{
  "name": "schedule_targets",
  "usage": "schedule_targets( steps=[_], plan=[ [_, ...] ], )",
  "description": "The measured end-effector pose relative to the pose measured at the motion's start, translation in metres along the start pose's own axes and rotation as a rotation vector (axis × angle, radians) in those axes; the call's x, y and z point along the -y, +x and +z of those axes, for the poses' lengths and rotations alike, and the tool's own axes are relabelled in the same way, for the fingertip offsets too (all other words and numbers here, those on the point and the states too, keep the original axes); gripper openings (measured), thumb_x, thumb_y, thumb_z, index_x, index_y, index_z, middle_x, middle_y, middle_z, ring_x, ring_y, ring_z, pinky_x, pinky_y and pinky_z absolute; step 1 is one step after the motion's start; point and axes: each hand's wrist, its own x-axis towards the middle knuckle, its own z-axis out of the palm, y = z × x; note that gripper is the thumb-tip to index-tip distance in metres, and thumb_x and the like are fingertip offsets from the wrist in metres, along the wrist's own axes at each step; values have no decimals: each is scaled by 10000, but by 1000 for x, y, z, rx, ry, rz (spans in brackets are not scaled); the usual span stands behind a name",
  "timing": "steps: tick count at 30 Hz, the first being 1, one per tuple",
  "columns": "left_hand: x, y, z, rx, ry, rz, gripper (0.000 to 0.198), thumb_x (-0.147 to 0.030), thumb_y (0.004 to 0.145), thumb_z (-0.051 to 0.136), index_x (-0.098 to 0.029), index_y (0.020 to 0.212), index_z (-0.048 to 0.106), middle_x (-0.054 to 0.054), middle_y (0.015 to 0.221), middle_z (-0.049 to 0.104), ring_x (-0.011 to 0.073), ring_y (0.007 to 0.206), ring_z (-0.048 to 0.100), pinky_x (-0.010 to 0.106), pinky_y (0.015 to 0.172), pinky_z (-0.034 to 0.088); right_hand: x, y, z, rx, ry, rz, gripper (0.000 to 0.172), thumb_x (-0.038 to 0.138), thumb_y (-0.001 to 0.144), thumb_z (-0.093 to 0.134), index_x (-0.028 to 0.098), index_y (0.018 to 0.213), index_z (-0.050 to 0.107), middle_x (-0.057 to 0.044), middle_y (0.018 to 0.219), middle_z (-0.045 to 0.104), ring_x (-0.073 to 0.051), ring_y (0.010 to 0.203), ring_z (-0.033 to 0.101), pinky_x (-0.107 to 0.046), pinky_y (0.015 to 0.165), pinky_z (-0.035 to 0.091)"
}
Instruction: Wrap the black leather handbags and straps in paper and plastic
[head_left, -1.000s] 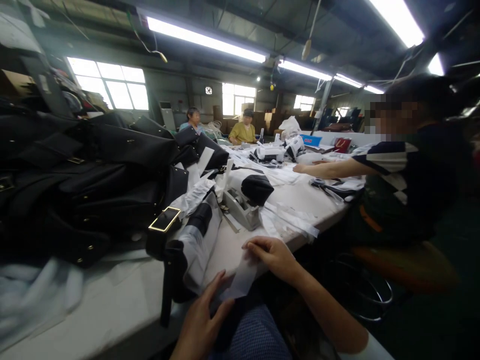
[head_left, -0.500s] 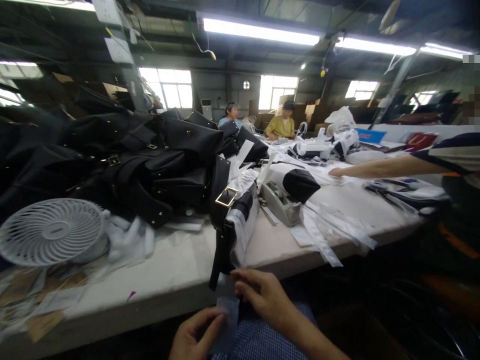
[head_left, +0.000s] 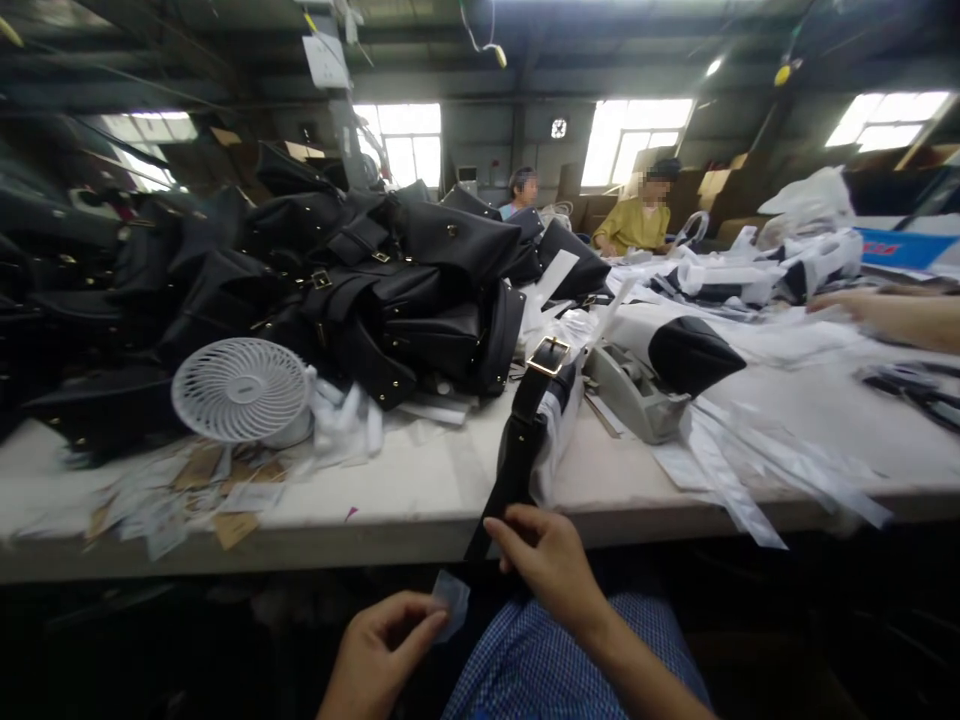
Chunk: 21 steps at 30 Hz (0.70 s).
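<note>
In the head view, the left hand [head_left: 386, 645] pinches the film [head_left: 455, 598] between thumb and fingertips, over the lap. The right hand [head_left: 555, 570] has its thumb and fingers curled close by the tail of the strap [head_left: 517, 450]; whether they grip it, or anything else, I cannot tell. The film lies below and left of the right fingertips, apart from them.

The film looks thin and is held at one side only, so it could fold over, cling to the fingertips or, if the pinch loosens, drop onto the cloth [head_left: 510, 650] below. The strap hangs past the table [head_left: 420, 485] edge; a tug there could drag the white wrap [head_left: 561, 430] beside it.

Counted: one film; one strap with one buckle [head_left: 549, 355] beyond the right fingers; one dispenser [head_left: 636, 398], further out and right of them; one fan [head_left: 240, 390], beyond and left of the left fingers. Two people sit far beyond both hands, and one other forearm [head_left: 900, 315] reaches in at far right. The bags [head_left: 450, 300] beyond the left fingers overlap too much to count.
</note>
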Motion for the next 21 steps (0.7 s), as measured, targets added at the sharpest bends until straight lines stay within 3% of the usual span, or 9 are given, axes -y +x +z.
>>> schedule_targets(
  steps=[9,21],
  plan=[
    [-9,1,7,18,31,-14,293,-511,780,673,-251,846,789,52,891,782,248,846,716,281,778,550,6,-2,2,60,138,21,321,440,832,675,161,672,665,31,498,545,-105,463,501,-209,464,348],
    [-14,13,11,78,-36,-44,296,-496,752,695,-239,857,796,64,902,785,267,859,721,303,782,561,-1,0,-3,63,108,5,348,423,840,667,163,614,621,32,514,535,-107,504,507,-209,492,345]
  ],
)
